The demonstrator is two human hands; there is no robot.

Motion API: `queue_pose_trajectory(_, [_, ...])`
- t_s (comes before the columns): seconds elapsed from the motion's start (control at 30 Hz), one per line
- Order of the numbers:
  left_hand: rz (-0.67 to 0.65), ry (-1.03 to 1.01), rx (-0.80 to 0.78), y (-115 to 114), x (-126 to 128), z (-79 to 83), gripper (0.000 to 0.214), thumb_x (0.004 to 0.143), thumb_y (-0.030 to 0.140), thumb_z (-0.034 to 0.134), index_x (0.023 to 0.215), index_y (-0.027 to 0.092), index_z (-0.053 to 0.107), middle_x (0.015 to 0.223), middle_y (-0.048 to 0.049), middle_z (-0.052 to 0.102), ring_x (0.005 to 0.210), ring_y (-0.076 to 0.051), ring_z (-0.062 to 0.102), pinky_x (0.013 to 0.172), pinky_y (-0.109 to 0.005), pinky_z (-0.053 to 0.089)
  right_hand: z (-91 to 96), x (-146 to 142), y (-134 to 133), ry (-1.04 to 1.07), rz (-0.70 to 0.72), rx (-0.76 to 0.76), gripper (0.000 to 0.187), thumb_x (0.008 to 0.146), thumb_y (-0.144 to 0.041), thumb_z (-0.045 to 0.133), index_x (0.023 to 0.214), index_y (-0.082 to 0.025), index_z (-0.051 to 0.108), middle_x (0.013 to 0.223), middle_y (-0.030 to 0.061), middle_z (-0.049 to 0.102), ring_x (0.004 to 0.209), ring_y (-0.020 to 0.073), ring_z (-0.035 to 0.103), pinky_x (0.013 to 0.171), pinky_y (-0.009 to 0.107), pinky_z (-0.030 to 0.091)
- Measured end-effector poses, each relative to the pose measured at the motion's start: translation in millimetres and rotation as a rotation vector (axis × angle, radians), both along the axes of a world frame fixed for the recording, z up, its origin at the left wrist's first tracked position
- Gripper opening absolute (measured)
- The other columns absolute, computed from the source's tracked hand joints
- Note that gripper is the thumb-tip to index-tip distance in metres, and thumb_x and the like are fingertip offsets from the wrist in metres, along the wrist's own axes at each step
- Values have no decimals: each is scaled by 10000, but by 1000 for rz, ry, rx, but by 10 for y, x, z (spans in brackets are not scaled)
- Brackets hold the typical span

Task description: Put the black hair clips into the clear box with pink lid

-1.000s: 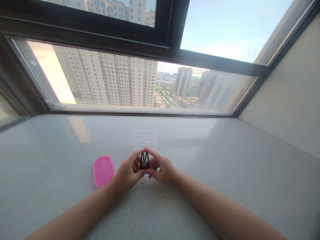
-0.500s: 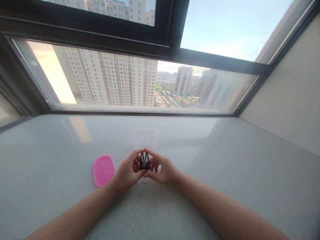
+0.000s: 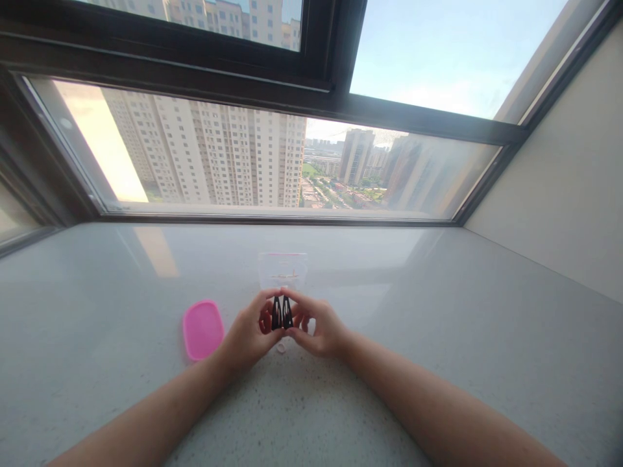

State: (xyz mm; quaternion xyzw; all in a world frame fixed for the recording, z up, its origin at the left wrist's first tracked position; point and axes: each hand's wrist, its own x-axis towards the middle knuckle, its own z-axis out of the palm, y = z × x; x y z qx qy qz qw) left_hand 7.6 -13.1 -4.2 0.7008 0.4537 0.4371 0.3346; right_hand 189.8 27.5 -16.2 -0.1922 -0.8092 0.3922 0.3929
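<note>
Two black snap hair clips are held upright side by side, narrow ends up. My left hand [image 3: 256, 329] pinches the left hair clip [image 3: 276, 314] between thumb and fingers. In my right hand [image 3: 318, 327] is the right hair clip [image 3: 287, 313], gripped top and bottom in the same way. The fingertips of both hands meet above the clips. A small pale ring [image 3: 281, 348] lies on the counter just below my thumbs. Behind my hands stands a clear plastic box [image 3: 263, 267], its front part hidden by my fingers, with thin light-coloured pieces [image 3: 285, 276] inside.
A pink lid [image 3: 203, 329] lies on the speckled light counter [image 3: 428, 311], left of my left hand and close to the forearm. A dark-framed window [image 3: 272, 222] runs along the back. The wall [image 3: 574, 194] bounds the counter on the right.
My right thumb has shifted slightly right, leaving a small gap between the thumbs, and the right clip's lower end has moved slightly right. The ring below shows more clearly.
</note>
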Motion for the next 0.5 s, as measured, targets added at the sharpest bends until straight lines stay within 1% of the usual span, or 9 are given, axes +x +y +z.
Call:
queue_pose_trajectory(0.17, [10, 9, -4, -4, 8, 17, 532, 755, 244, 677, 1227, 195, 438, 727, 37, 552, 590, -113, 514, 530, -205, 414, 26, -19, 2, -5, -69, -14, 669, 725, -119, 584, 1361, -229, 407, 904, 39, 604, 606, 89, 539, 508, 197, 457])
queue_pose_trajectory(0.27, [26, 29, -2, 3, 6, 9, 548, 741, 244, 691, 1230, 192, 448, 690, 57, 517, 562, -103, 482, 509, -195, 399, 23, -33, 9, -1, -113, -9, 639, 717, -93, 568, 1331, -228, 451, 874, 28, 589, 600, 83, 533, 513, 195, 457])
queue_pose_trajectory(0.37, [35, 44, -2, 13, -1, -6, 572, 736, 252, 697, 1245, 194, 443, 686, 62, 497, 563, -104, 474, 510, -195, 398, -7, -45, 18, 6, -135, -2, 641, 716, -78, 557, 1329, -232, 453, 854, 22, 577, 595, 80, 524, 505, 189, 453])
queue_pose_trajectory(0.5, [24, 35, 1, 20, -4, -18, 601, 739, 235, 690, 1280, 201, 431, 708, 58, 492, 563, -97, 458, 510, -193, 392, -47, -55, 25, 23, -138, 4, 673, 717, -67, 556, 1347, -257, 415, 879, 27, 575, 594, 79, 525, 485, 176, 444])
